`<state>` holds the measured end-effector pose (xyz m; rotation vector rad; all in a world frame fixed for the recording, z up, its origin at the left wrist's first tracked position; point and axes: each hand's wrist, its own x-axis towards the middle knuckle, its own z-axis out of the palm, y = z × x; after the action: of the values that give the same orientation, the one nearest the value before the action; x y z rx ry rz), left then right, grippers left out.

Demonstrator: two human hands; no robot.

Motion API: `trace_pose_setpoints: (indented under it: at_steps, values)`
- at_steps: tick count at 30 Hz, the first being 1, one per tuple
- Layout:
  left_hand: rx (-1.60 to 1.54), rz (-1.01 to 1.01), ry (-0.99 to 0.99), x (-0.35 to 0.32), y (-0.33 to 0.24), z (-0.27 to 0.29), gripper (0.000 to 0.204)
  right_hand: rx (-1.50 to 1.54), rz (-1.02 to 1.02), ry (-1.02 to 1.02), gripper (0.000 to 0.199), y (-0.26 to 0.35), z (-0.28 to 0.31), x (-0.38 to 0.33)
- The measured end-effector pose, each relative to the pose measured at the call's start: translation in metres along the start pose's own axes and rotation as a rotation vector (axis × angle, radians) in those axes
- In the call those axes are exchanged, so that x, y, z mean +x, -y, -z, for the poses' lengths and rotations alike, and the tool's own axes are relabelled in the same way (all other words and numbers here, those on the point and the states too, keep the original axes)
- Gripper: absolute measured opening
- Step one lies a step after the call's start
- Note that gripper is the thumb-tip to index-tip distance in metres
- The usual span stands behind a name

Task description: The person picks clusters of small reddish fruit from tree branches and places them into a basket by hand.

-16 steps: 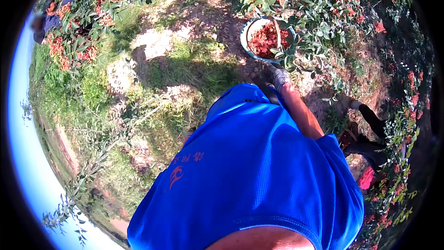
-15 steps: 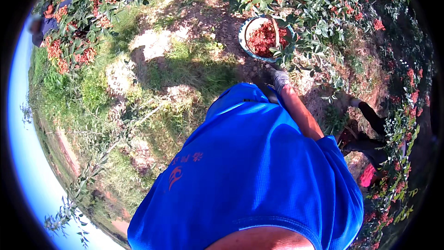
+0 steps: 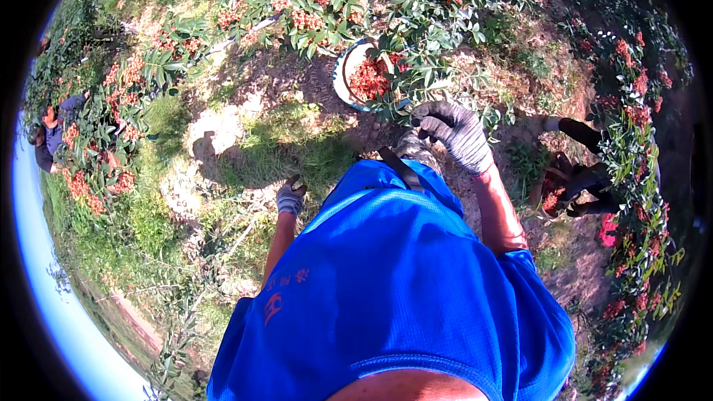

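Observation:
My right hand (image 3: 454,134), in a grey striped work glove, is raised in front of my waist, just right of and nearer than a round basket. Its fingers are curled in; whether something small sits between them I cannot make out. The basket (image 3: 341,83) has a pale rim and a handle, and red berry clusters (image 3: 369,79) lie in it. Leafy twigs (image 3: 423,67) cover its right side. My left hand (image 3: 290,197), gloved the same way, hangs over the grass to the left, fingers a little apart, holding nothing visible.
Bushes with red berry clusters (image 3: 306,18) stretch across the far side and down the right (image 3: 639,115). At right, another person's dark-clothed limb (image 3: 581,134) shows beside a container of red berries (image 3: 552,197). People (image 3: 50,134) are among bushes at far left.
My right hand has come up from beside the basket's near edge and is now larger in view. My left hand has come into view at left. The whole view has shifted slightly.

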<state>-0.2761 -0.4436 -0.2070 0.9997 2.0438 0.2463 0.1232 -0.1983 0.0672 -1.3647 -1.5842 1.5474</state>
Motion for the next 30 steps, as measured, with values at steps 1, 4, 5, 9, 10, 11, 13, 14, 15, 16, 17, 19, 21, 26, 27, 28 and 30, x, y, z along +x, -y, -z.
trace_pose_setpoints:
  at_steps: [1,4,5,9,10,11,13,14,15,16,17,19,21,26,27,28,30]
  values:
    - [-0.058,-0.032,-0.03,0.013,-0.035,0.01,0.048,0.06,-0.025,-0.035,0.023,0.008,0.015,0.005]
    - [-0.295,-0.261,-0.014,0.036,-0.159,0.037,0.032,0.213,-0.024,-0.184,0.023,0.011,0.062,0.025]
    - [-0.348,-0.346,-0.009,0.034,-0.204,0.04,0.032,0.203,-0.074,-0.235,0.023,0.005,0.078,0.036]
    - [-0.383,-0.649,0.027,0.032,-0.378,0.035,0.034,0.33,-0.187,-0.256,0.024,-0.049,0.139,0.092]
    - [-0.206,-0.773,-0.028,0.036,-0.414,0.031,0.04,0.318,-0.253,-0.263,0.024,-0.066,0.15,0.107]
    - [-0.124,-0.803,-0.039,0.042,-0.447,0.023,0.044,0.332,-0.273,-0.202,0.025,-0.084,0.161,0.12]
    - [-0.024,-0.861,-0.065,0.053,-0.498,0.004,0.053,0.309,-0.322,-0.099,0.026,-0.119,0.173,0.145]
    - [-0.002,-0.876,-0.079,0.061,-0.518,-0.007,0.059,0.273,-0.391,-0.055,0.026,-0.133,0.175,0.155]
    - [0.063,-0.838,-0.061,0.071,-0.536,-0.018,0.071,0.364,-0.341,0.01,0.027,-0.146,0.174,0.162]
    - [0.18,-0.78,-0.064,0.079,-0.55,-0.028,0.077,0.272,-0.358,0.031,0.026,-0.157,0.174,0.171]
    - [0.297,-0.78,-0.109,0.088,-0.56,-0.035,0.076,0.36,-0.348,0.011,0.023,-0.166,0.171,0.177]
    - [0.415,-0.68,-0.091,0.101,-0.573,-0.047,0.071,0.34,-0.328,-0.067,0.023,-0.178,0.161,0.193]
    - [0.483,-0.682,-0.162,0.107,-0.578,-0.054,0.058,0.359,-0.27,-0.145,0.029,-0.185,0.155,0.205]
    - [0.569,-0.686,-0.197,0.113,-0.577,-0.061,0.042,0.385,-0.312,-0.15,0.027,-0.192,0.143,0.217]
    - [0.567,-0.695,-0.221,0.115,-0.577,-0.062,0.042,0.3,-0.212,-0.201,0.021,-0.194,0.138,0.221]
    - [0.564,-0.705,-0.244,0.116,-0.576,-0.063,0.042,0.4,-0.386,-0.148,0.017,-0.196,0.137,0.221]
    - [0.5,-0.718,-0.21,0.12,-0.574,-0.063,0.04,0.896,-0.508,-0.215,0.023,-0.199,0.125,0.227]
